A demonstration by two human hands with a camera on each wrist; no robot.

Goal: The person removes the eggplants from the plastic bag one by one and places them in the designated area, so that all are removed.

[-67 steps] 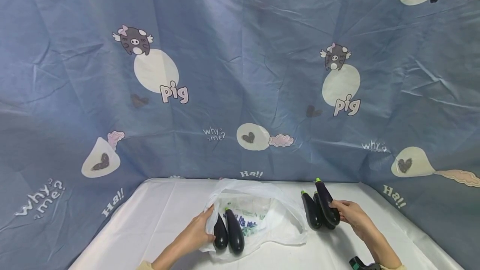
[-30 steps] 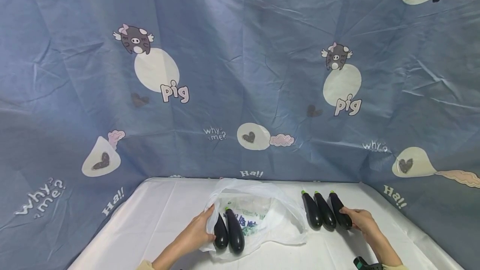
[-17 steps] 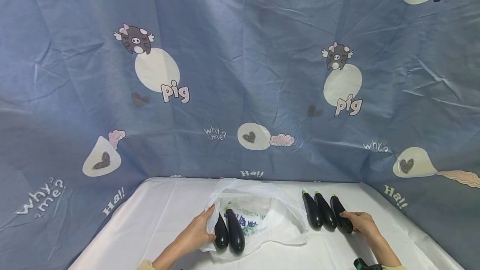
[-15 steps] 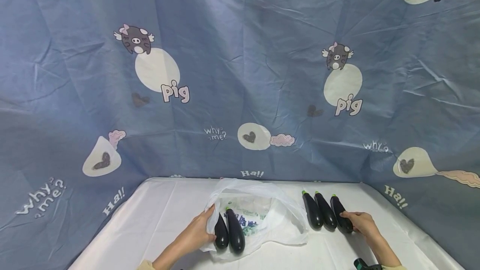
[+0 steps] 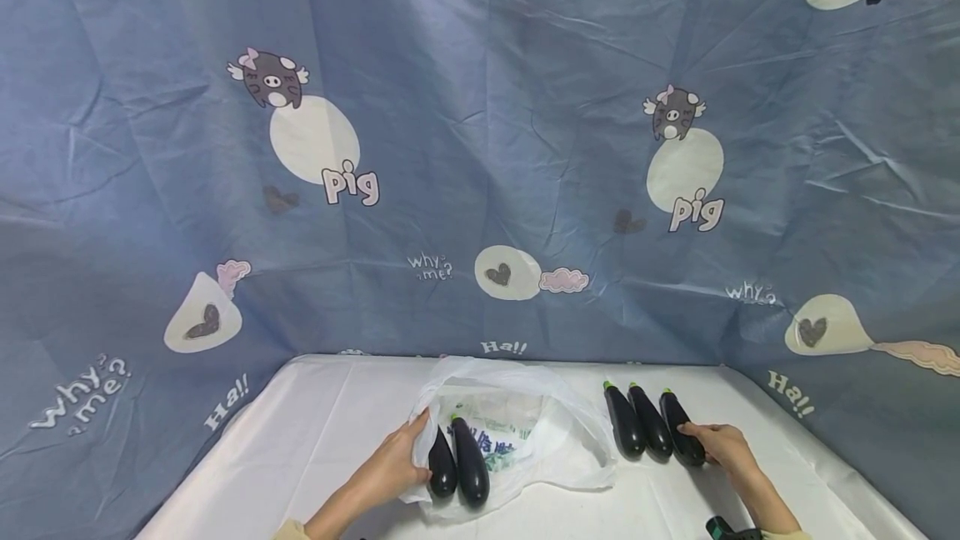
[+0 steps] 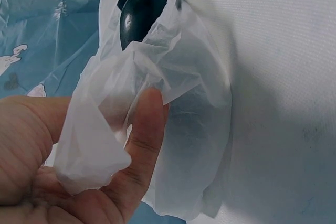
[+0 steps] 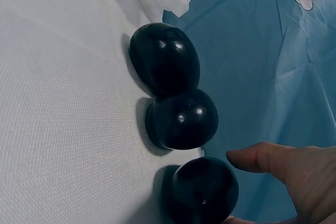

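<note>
Resting right hand (image 5: pixel 722 445) fingers on third eggplant (image 5: pixel 682 438), 3 o'clock end of row on counter (image 5: pixel 315 432). Left hand (image 5: pixel 393 465) pinches bag (image 5: pixel 517 440) rim, two eggplants (image 5: pixel 459 467) inside. Likely next: let go, reach toward 9 o'clock.

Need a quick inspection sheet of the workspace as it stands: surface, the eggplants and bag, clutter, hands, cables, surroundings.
Surface: table with white cloth, lying flat.
Job's things: three eggplants in a row, side by side on the cloth; two eggplants in the bag; white plastic bag, mouth open.
Clutter: nothing seen.
Hands: left hand grips the bag's edge; right hand rests against the rightmost eggplant, grip not clear.
Cables: nothing seen; a dark device sits at the right wrist.
Surroundings: blue cartoon-pig curtain behind and on both sides.
</note>
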